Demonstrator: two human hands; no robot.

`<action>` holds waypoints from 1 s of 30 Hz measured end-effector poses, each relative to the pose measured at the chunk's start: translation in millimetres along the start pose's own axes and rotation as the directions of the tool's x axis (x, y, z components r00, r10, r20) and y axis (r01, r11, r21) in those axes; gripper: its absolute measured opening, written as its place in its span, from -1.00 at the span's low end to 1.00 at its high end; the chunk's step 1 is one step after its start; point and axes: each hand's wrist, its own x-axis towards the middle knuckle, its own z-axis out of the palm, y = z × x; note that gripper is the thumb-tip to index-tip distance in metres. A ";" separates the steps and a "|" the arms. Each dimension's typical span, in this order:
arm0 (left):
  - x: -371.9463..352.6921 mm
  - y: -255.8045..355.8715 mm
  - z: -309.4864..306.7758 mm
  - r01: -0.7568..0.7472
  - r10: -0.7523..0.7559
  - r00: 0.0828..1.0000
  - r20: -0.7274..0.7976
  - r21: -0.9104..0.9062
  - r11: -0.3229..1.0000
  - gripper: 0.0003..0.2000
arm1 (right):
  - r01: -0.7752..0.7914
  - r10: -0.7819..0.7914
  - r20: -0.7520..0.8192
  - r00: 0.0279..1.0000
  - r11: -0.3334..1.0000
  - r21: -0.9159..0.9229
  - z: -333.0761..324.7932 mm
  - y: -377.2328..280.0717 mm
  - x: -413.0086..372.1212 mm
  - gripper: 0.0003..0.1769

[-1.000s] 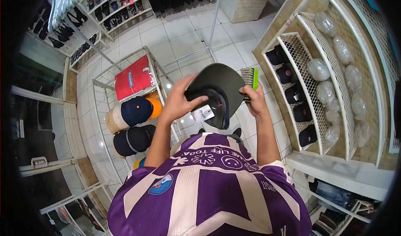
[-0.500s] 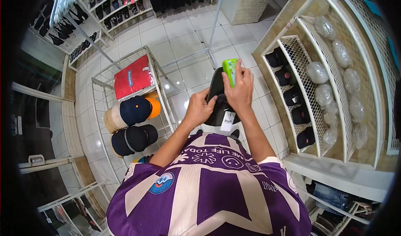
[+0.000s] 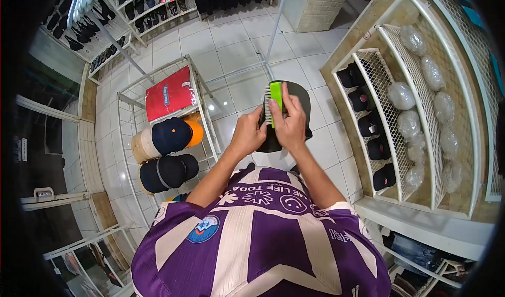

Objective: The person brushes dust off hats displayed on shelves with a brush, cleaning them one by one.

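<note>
A black cap [image 3: 271, 142] is held out in front of my chest, its broad dark surface spreading behind both hands. My left hand [image 3: 248, 133] grips the cap's left edge with closed fingers. In my right hand [image 3: 291, 124] is a green brush [image 3: 276, 93], held lengthwise over the cap. Its pale bristles point left and lie close against the cap, right beside my left fingertips. Part of the cap is hidden under my right hand.
A white wire rack [image 3: 213, 139] at left carries a red packaged garment [image 3: 168, 94] and several caps [image 3: 171, 136]. On the right, a mesh shelf [image 3: 376, 65] holds black caps [image 3: 369, 123] and clear plastic bundles [image 3: 401, 95]. A metal rail stand [image 3: 272, 39] rises ahead from the tiled floor.
The brush has turned and come down leftward over the cap, bristles now showing. The cap has been rotated, spreading further right, and its white tag is out of sight.
</note>
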 end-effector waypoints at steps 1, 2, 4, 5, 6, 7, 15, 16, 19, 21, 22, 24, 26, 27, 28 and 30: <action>-1.8 3.4 -2.5 0.002 -0.002 1.000 0.000 0.004 1.000 -0.61 | 0.097 -0.093 0.030 0.995 0.980 -0.175 -7.4 5.6 6.8 -0.28; -3.1 6.5 -3.7 0.016 -0.016 1.000 0.017 -0.044 0.999 -0.59 | 0.116 -0.122 0.007 0.992 0.925 -0.362 -13.2 8.8 15.4 -0.28; -1.1 5.3 4.7 -0.254 0.246 0.966 -0.083 -0.120 0.960 -0.56 | -0.006 -0.038 -0.084 0.996 0.881 -0.473 -11.1 28.8 21.7 -0.29; -6.7 2.4 9.4 -0.050 0.057 0.997 0.054 -0.119 0.992 -0.56 | -0.053 0.004 -0.112 0.994 0.898 -0.437 -8.8 37.1 21.7 -0.30; -4.3 0.4 13.2 -0.085 0.086 0.996 0.018 -0.060 0.995 -0.55 | -0.069 0.044 -0.105 0.993 0.966 -0.249 -5.1 26.4 16.8 -0.31; -3.6 -1.5 16.5 -0.112 0.112 0.994 -0.014 0.002 0.994 -0.55 | -0.091 0.086 -0.087 0.992 0.995 -0.050 0.2 10.8 6.8 -0.31; -2.6 9.5 9.3 -0.075 0.078 0.996 0.032 -0.095 0.993 -0.46 | -0.072 0.009 -0.214 0.977 0.955 -0.289 -13.8 23.2 13.3 -0.29; -2.4 5.4 13.1 -0.060 0.059 0.998 -0.013 -0.113 0.992 -0.48 | -0.102 0.086 -0.143 0.986 0.989 -0.107 -9.4 18.9 8.3 -0.29; 9.8 -18.6 15.0 -0.088 0.070 0.995 -0.075 -0.271 0.959 -0.56 | 0.116 -0.117 0.004 0.993 0.976 -0.183 -25.4 -0.6 4.0 -0.24; 10.7 -17.3 14.7 -0.110 0.081 0.991 -0.107 -0.307 0.945 -0.62 | 0.204 -0.294 -0.123 0.948 0.856 -0.475 -42.9 -1.8 6.3 -0.23; 9.4 -11.0 14.8 -0.098 0.054 0.991 -0.119 -0.406 0.909 -0.64 | 0.157 -0.263 -0.188 0.946 0.883 -0.443 -44.0 12.5 8.3 -0.25; 5.8 -7.7 22.1 -0.113 0.050 0.987 -0.151 -0.448 0.887 -0.67 | -0.004 -0.030 -0.191 0.981 0.985 -0.172 -43.2 23.2 9.6 -0.23; 5.4 -12.7 25.1 -0.047 0.006 0.994 -0.105 -0.395 0.917 -0.70 | 0.003 -0.011 -0.122 0.992 0.998 -0.067 -40.6 17.2 9.4 -0.23; 5.1 -16.9 26.5 0.022 -0.043 0.997 -0.056 -0.337 0.941 -0.72 | 0.135 -0.149 -0.082 0.985 0.979 -0.152 -39.6 15.5 7.5 -0.22; 9.8 -21.7 26.0 -0.037 0.017 0.998 -0.067 -0.312 0.949 -0.74 | 0.254 -0.257 -0.019 0.966 0.962 -0.104 -39.8 13.0 7.6 -0.24; 9.4 -23.8 22.3 0.068 -0.056 0.997 0.046 -0.331 0.941 -0.73 | 0.422 -0.421 0.080 0.904 0.842 -0.337 -44.9 8.0 10.8 -0.21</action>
